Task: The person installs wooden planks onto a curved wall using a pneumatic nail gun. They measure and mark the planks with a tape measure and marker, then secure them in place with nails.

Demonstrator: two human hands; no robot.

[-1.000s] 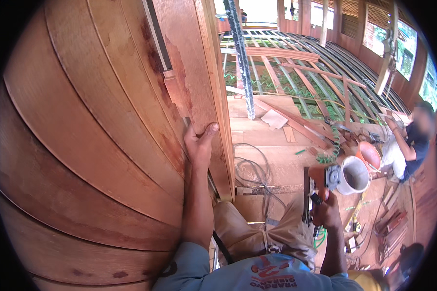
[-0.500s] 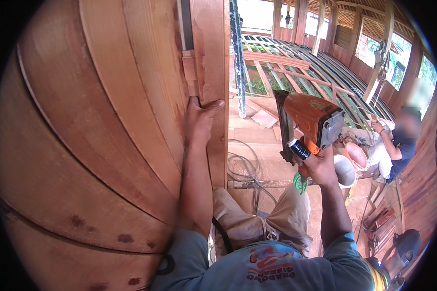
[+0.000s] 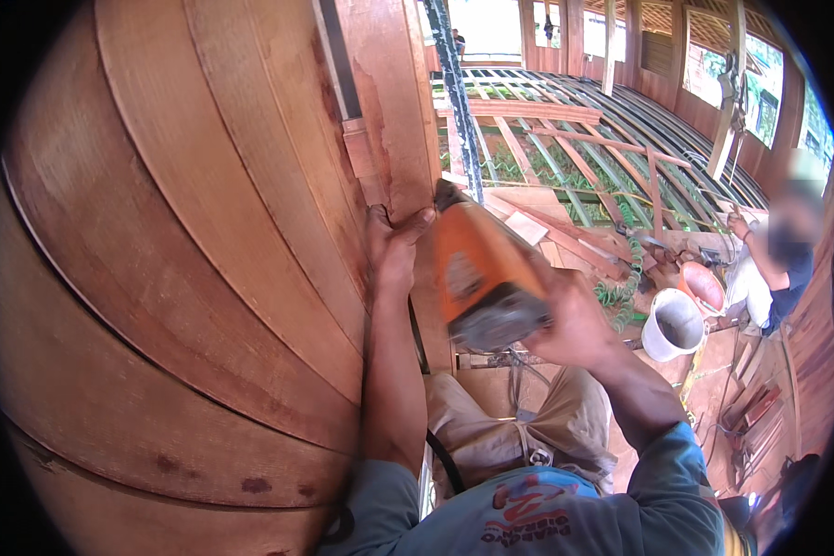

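Note:
My right hand [image 3: 579,320] is wrapped around the handle of an orange and black nail gun [image 3: 486,264]. Its dark nose rests against or very near the right edge of a wooden post [image 3: 398,102], close to my left thumb; whether it touches I cannot tell. My left hand [image 3: 397,248] is closed on the lower end of a thin wooden strip [image 3: 368,167] set along the post, its thumb lying across the post's face. Other fingertips are partly hidden. Curved plank cladding [image 3: 204,232] fills the left side, beside my left forearm.
A coiled green air hose [image 3: 621,292] hangs right of the gun. Beyond stand a white bucket [image 3: 674,324] and a pink bucket [image 3: 702,285], near a seated person [image 3: 778,250]. Open floor joists [image 3: 565,157] spread behind a speckled upright pole [image 3: 461,102]. Timber offcuts [image 3: 751,417] lie at right.
My right hand has brought the nail gun left and turned it, its nose now at the post by my left thumb. The left hand keeps its place on the strip; the view has shifted slightly.

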